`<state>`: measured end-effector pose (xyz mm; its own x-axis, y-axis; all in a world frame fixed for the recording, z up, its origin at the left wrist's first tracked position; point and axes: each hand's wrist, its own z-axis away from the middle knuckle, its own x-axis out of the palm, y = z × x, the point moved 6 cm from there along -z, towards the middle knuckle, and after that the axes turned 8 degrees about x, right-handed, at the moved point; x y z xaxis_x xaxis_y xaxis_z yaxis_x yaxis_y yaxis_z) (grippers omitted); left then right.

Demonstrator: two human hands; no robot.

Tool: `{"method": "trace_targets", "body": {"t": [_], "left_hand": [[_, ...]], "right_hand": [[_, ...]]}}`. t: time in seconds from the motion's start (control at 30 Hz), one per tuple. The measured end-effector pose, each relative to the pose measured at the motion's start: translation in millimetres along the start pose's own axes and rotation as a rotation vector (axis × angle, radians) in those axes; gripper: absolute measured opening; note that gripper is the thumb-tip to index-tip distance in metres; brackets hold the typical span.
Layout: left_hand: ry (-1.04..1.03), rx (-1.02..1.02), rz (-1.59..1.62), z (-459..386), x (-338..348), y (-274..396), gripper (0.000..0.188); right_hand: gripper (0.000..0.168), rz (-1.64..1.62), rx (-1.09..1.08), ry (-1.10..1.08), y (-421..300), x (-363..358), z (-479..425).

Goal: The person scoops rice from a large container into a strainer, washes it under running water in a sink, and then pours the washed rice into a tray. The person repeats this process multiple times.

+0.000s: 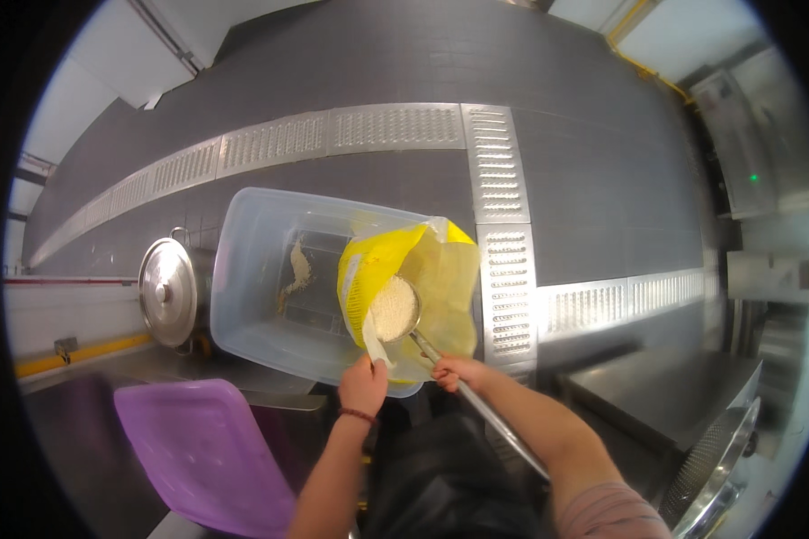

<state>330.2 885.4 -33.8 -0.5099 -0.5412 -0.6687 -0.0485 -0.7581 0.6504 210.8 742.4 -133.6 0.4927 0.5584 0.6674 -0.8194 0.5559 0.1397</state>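
Observation:
My left hand (363, 385) grips the near edge of a yellow plastic sack (377, 259), which lies with its mouth wide apart over the right part of a clear plastic bin (256, 337). My right hand (457, 374) is closed around the long metal handle of a ladle (492, 414). The ladle's bowl is at the sack's mouth, with pale grains (394, 310), which look like rice, in or around it; how much is in the bowl cannot be told. A small spill of grains (300, 266) lies on the bin's floor, left of the sack.
A lidded steel pot (167, 292) stands left of the bin. A purple plastic lid (205, 451) is at the lower left. Metal drain grates (398, 127) cross the dark floor. At right are a steel table (637, 387) and a perforated metal colander (704, 465).

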Motion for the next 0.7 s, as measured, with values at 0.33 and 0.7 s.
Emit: {"method": "trace_targets", "body": {"t": [0.33, 0.7], "left_hand": [[-0.097, -0.103, -0.083, -5.8, 4.4, -20.4, 0.027], [-0.120, -0.004, -0.236, -8.2, 7.5, 6.4, 0.032]], "right_hand": [[0.053, -0.111, -0.164, -0.113, 25.3, 10.8, 51.2], [0.057, -0.239, -0.305, -0.220, 75.7, 64.4, 156.2]]}}
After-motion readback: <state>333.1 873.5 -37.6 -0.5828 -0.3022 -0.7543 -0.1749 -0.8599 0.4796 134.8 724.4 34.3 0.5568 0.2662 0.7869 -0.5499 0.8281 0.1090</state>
